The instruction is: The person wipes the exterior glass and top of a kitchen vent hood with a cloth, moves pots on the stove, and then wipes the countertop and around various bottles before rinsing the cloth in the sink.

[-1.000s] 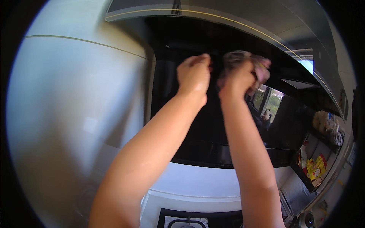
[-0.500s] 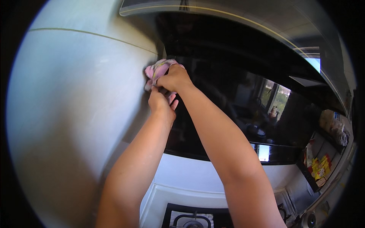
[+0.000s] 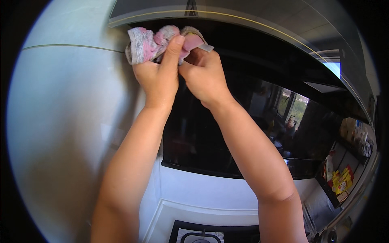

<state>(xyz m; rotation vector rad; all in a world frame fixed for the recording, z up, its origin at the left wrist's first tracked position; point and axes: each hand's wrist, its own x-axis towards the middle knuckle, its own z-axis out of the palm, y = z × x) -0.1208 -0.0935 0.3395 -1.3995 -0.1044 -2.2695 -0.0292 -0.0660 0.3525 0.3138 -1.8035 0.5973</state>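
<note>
Both my hands are raised to the upper left corner of a glossy black range hood panel (image 3: 243,121). My left hand (image 3: 156,77) grips a crumpled pink and grey cloth (image 3: 146,42), thumb pressed over its middle. My right hand (image 3: 204,73) is closed on the cloth's right end, right beside the left hand. The cloth sits against the hood's top edge, where the black panel meets the white wall (image 3: 69,121).
A grey cabinet underside (image 3: 259,16) runs above the hood. Below, a white backsplash (image 3: 210,192) and part of a gas hob (image 3: 202,235) show. At the lower right, shelves (image 3: 344,178) hold yellow packets and bottles. The panel reflects a window.
My hands moved from the hood's middle to its left edge, then up to the top left corner. The cloth is now held by both hands and more spread out.
</note>
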